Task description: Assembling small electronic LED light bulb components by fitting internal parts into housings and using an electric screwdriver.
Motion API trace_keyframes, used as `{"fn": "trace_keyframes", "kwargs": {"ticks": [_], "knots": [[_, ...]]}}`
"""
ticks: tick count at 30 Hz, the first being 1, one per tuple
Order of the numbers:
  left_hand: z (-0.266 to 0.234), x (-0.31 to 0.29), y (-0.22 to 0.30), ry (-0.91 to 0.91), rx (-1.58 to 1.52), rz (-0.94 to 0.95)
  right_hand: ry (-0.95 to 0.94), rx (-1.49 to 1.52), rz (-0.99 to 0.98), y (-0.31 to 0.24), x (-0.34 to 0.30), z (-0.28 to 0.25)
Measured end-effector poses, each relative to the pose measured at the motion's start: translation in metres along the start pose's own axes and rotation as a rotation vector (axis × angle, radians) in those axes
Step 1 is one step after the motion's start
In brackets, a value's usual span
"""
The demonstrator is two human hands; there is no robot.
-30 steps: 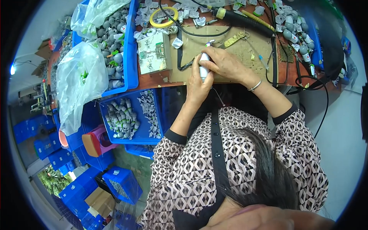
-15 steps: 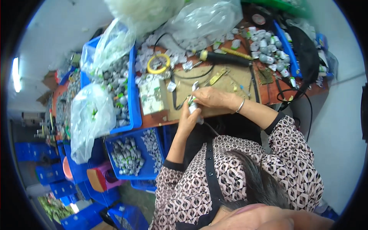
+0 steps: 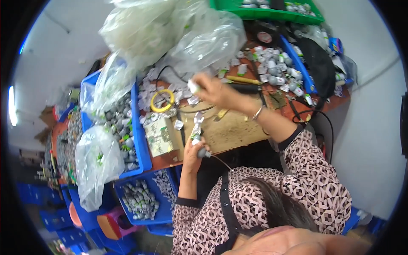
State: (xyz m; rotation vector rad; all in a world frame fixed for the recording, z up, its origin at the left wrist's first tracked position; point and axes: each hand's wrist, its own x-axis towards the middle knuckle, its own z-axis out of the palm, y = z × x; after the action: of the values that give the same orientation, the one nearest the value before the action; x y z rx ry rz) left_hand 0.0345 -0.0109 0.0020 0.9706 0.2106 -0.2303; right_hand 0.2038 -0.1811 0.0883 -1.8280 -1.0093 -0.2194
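My left hand (image 3: 192, 158) is closed around a grey and white bulb-shaped part (image 3: 203, 152) at the front edge of the bench. A crumpled white piece (image 3: 198, 119) stands up from its far end, and a thin cord runs off near its lower end. My right hand (image 3: 216, 91) is raised over the work board, fingers pinched on a small white piece (image 3: 193, 86), slightly blurred; its exact kind is unclear. Beneath that hand lies a brown cardboard work board (image 3: 238, 131). Partly covered by my right forearm is a tool with a black handle (image 3: 246, 88).
A blue crate (image 3: 142, 144) of similar grey parts stands left, with plastic bags (image 3: 100, 157) over it. More parts lie at the right (image 3: 276, 68). A yellow tape roll (image 3: 162, 100), a pale box (image 3: 160, 136), a green tray (image 3: 276, 15) and a lower blue bin (image 3: 168, 214) surround the board.
My right hand has moved up and away from the left, carrying a small white piece. My left hand still holds the bulb-shaped part, now lower and further left in view; the view has shifted.
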Motion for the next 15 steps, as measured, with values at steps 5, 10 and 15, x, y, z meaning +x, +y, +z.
{"fn": "trace_keyframes", "kwargs": {"ticks": [5, 10, 15], "knots": [[0.000, 0.002, 0.005, -0.029, -0.061, -0.011, 0.119, -0.831, -0.131, 0.055, 0.122, -0.042], [-0.009, -0.004, 0.005, -0.047, -0.140, -0.035, -0.158, -1.136, 0.286, 0.129, 0.210, -0.057], [-0.013, -0.001, 0.005, -0.115, -0.199, -0.059, 0.096, -1.154, 0.111, 0.209, 0.245, -0.056]]}}
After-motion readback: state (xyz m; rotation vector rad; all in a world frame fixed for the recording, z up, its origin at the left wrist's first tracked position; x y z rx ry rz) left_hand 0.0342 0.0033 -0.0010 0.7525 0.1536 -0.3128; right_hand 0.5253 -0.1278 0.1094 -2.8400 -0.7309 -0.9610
